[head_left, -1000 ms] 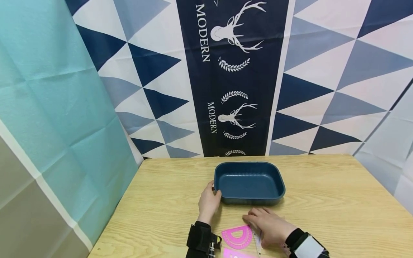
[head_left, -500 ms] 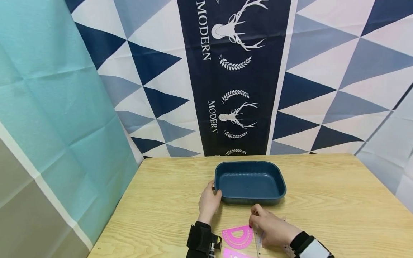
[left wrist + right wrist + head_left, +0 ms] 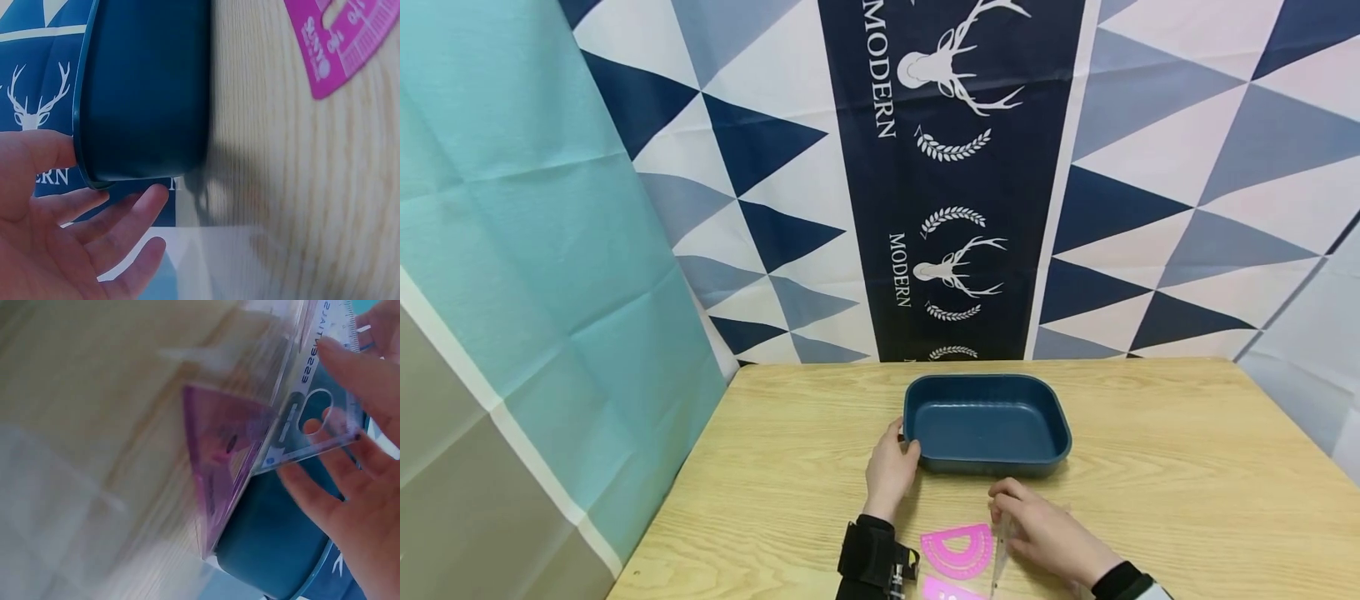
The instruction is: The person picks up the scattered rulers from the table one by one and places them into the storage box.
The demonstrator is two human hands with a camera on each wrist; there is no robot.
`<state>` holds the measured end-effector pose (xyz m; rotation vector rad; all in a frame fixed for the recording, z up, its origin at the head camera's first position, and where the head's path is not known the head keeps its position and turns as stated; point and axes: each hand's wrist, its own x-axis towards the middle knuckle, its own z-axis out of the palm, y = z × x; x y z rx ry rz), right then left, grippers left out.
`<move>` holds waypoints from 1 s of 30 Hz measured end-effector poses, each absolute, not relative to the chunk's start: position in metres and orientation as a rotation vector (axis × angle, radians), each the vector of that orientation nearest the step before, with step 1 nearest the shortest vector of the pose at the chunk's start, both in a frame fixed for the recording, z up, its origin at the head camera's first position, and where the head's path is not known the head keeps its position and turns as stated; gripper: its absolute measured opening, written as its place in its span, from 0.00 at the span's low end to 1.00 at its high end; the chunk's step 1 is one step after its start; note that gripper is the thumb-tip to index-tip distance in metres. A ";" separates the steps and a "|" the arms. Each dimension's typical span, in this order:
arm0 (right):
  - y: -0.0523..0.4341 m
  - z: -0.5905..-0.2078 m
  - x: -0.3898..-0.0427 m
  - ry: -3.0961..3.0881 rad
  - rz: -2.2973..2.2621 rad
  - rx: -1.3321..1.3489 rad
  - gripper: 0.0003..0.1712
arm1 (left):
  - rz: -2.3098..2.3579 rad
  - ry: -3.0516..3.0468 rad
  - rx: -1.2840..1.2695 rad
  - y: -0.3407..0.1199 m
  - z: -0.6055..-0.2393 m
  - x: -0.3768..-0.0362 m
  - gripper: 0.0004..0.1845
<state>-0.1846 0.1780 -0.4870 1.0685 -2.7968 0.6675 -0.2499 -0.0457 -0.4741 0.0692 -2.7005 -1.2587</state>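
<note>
**Clear ruler coming up at the near edge, tray steadied at its left end**

At the near edge of the wooden table, your right hand is pinching a clear ruler, lifting one end off the wood just beside the pink protractor. A second pink piece is lying at the very edge. Farther in, your left hand is gripping the left rim of the dark blue tray, thumb over the lip, fingers outside. The tray is sitting mid-table.
</note>
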 end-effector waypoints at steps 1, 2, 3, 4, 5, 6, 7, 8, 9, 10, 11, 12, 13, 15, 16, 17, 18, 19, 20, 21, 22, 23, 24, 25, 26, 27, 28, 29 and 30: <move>0.178 -0.487 -0.185 -2.761 0.638 1.075 0.15 | -1.257 -2.700 0.071 -0.046 -0.474 -0.250 0.24; 0.178 -0.487 -0.185 -2.732 0.619 1.080 0.15 | -1.251 -2.701 0.070 -0.046 -0.474 -0.250 0.24; 0.178 -0.487 -0.185 -2.702 0.600 1.085 0.15 | -1.246 -2.704 0.069 -0.047 -0.475 -0.250 0.24; 0.178 -0.487 -0.185 -2.666 0.582 1.090 0.14 | -1.243 -2.705 0.066 -0.047 -0.475 -0.250 0.24; 0.178 -0.487 -0.185 -2.635 0.578 1.096 0.15 | -1.241 -2.706 0.061 -0.047 -0.475 -0.250 0.24; 0.178 -0.486 -0.185 -2.613 0.580 1.102 0.14 | -1.244 -2.704 0.057 -0.047 -0.476 -0.250 0.24; 0.179 -0.486 -0.184 -2.591 0.588 1.109 0.14 | -1.251 -2.701 0.054 -0.047 -0.476 -0.250 0.24; 0.179 -0.485 -0.184 -2.575 0.598 1.116 0.14 | -1.275 -2.690 0.048 -0.047 -0.476 -0.250 0.24; 0.179 -0.485 -0.184 -2.557 0.605 1.125 0.14 | -1.300 -2.674 0.042 -0.047 -0.477 -0.250 0.24; 0.180 -0.485 -0.183 -2.541 0.610 1.133 0.14 | -1.322 -2.655 0.033 -0.047 -0.477 -0.250 0.24; 0.180 -0.484 -0.183 -2.526 0.613 1.143 0.14 | -1.351 -2.638 0.028 -0.046 -0.478 -0.250 0.24; 0.180 -0.484 -0.183 -2.506 0.605 1.149 0.14 | -1.378 -2.615 0.015 -0.046 -0.479 -0.250 0.24; 0.180 -0.484 -0.182 -2.482 0.590 1.149 0.15 | -1.412 -2.593 0.003 -0.046 -0.479 -0.250 0.24; 0.181 -0.483 -0.182 -2.438 0.553 1.147 0.15 | -1.450 -2.563 -0.014 -0.045 -0.481 -0.250 0.24; 0.181 -0.483 -0.182 -2.418 0.538 1.141 0.15 | -1.456 -2.553 -0.019 -0.044 -0.481 -0.250 0.24; 0.182 -0.483 -0.183 -2.403 0.526 1.132 0.15 | -1.463 -2.547 -0.021 -0.044 -0.482 -0.250 0.24; 0.182 -0.482 -0.183 -2.395 0.518 1.118 0.15 | -1.467 -2.543 -0.023 -0.043 -0.483 -0.250 0.24; 0.182 -0.482 -0.184 -2.389 0.515 1.103 0.15 | -1.472 -2.544 -0.017 -0.043 -0.483 -0.250 0.24; 0.183 -0.481 -0.184 -2.386 0.516 1.082 0.15 | -1.465 -2.545 -0.015 -0.043 -0.484 -0.250 0.24; 0.183 -0.479 -0.185 -2.384 0.526 1.062 0.15 | -1.462 -2.546 -0.012 -0.043 -0.484 -0.250 0.25; 0.183 -0.478 -0.185 -2.382 0.537 1.038 0.15 | -1.465 -2.546 -0.012 -0.043 -0.485 -0.250 0.25; 0.183 -0.475 -0.186 -2.378 0.552 1.017 0.16 | -1.466 -2.548 -0.014 -0.043 -0.485 -0.250 0.25; 0.183 -0.473 -0.187 -2.368 0.568 0.999 0.17 | -1.471 -2.550 -0.013 -0.043 -0.485 -0.250 0.25; 0.183 -0.471 -0.188 -2.355 0.580 0.979 0.17 | -1.470 -2.551 -0.014 -0.043 -0.486 -0.250 0.25; 0.183 -0.468 -0.189 -2.343 0.593 0.959 0.18 | -1.470 -2.552 -0.014 -0.044 -0.486 -0.250 0.25; 0.182 -0.465 -0.190 -2.329 0.607 0.947 0.19 | -1.471 -2.551 -0.016 -0.044 -0.486 -0.250 0.25; 0.182 -0.462 -0.191 -2.312 0.616 0.935 0.19 | -1.469 -2.553 -0.014 -0.044 -0.486 -0.250 0.25; 0.182 -0.459 -0.192 -2.293 0.626 0.923 0.20 | -1.470 -2.555 -0.011 -0.044 -0.486 -0.250 0.25; 0.182 -0.456 -0.193 -2.274 0.628 0.908 0.20 | -1.472 -2.559 -0.007 -0.043 -0.486 -0.250 0.25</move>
